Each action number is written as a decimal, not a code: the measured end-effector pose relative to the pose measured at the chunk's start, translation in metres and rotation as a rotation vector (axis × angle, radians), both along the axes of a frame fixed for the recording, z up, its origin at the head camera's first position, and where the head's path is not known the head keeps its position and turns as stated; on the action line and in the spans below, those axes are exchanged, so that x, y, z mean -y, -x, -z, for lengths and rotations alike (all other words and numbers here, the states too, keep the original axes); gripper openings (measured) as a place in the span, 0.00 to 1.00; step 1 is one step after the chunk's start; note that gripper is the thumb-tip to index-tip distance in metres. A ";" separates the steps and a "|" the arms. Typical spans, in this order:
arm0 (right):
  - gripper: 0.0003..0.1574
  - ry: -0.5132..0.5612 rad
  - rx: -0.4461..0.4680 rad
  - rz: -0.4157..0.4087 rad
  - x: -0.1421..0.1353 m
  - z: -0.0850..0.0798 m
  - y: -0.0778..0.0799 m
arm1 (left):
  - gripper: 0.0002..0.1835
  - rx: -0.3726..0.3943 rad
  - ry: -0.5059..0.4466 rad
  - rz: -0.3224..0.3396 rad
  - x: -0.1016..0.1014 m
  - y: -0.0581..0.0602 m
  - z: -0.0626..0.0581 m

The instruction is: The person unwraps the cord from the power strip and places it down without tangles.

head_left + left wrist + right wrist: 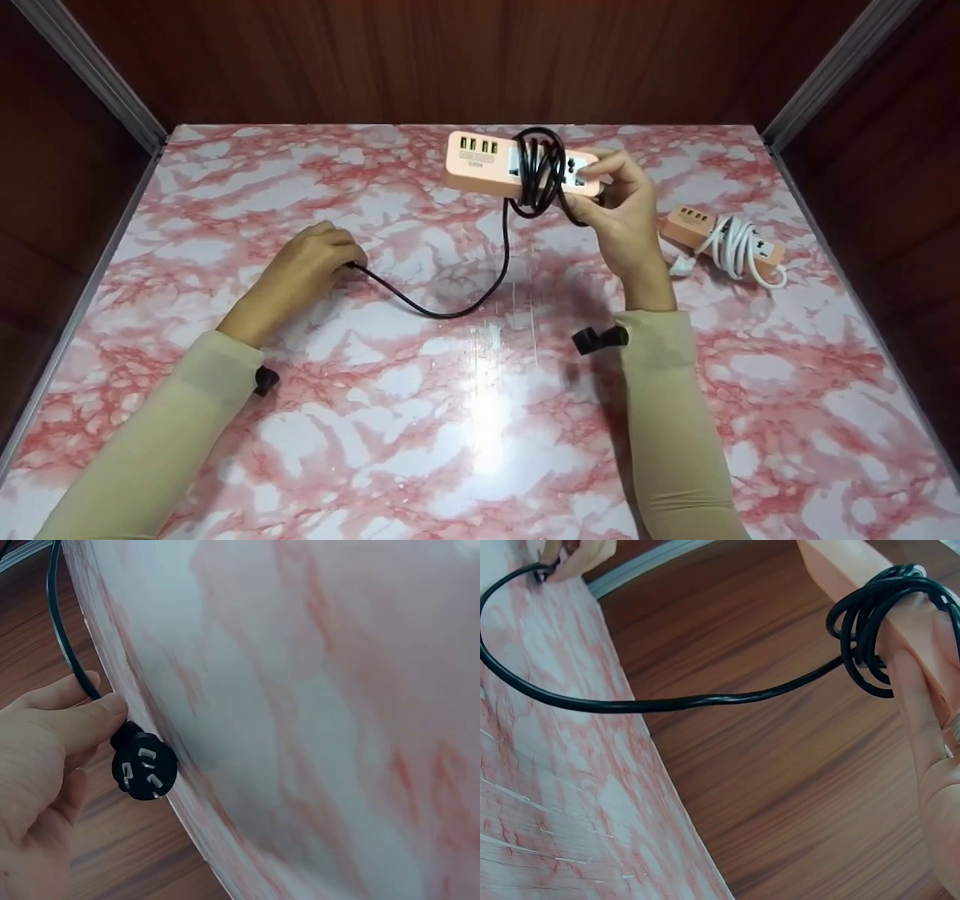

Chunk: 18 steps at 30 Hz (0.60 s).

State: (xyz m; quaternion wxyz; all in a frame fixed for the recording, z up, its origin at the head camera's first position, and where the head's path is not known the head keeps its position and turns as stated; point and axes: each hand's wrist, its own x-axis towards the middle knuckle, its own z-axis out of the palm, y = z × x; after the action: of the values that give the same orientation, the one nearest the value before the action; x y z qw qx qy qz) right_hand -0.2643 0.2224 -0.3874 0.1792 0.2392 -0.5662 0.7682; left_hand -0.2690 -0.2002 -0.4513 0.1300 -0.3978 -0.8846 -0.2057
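My right hand (621, 206) grips the right end of a peach power strip (484, 161), raised above the table. Several turns of black cord (541, 172) wrap around the strip's middle. From them a loose length of cord sags in a curve over to my left hand (319, 251). Thumb and fingers of that hand pinch the cord just behind its black three-pin plug (145, 765), as the left wrist view shows. The plug's pins face that camera; in the head view the plug is hidden behind the hand. Four-slot USB ports line the strip's left end.
A second peach power strip (690, 221), wrapped in white cord (733, 247), lies on the table to the right of my right hand. The red-and-white marbled table (360, 450) is bounded by dark wood panels (450, 60) at the back and sides.
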 end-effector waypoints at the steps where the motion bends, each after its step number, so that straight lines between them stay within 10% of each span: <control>1: 0.19 0.003 0.005 -0.003 0.000 0.000 0.000 | 0.06 0.000 -0.005 -0.003 0.000 0.000 -0.001; 12: 0.18 0.004 0.016 -0.002 0.001 -0.001 0.000 | 0.15 0.083 0.102 -0.026 -0.007 -0.010 -0.025; 18: 0.19 0.020 0.036 -0.008 0.000 -0.002 0.000 | 0.12 0.063 -0.026 -0.060 -0.027 -0.015 -0.044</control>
State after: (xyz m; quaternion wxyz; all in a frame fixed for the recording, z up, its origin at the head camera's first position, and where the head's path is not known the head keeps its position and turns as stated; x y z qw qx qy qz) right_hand -0.2639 0.2226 -0.3858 0.1682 0.2259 -0.5607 0.7786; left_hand -0.2536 -0.1732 -0.4073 0.1133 -0.3627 -0.8971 -0.2255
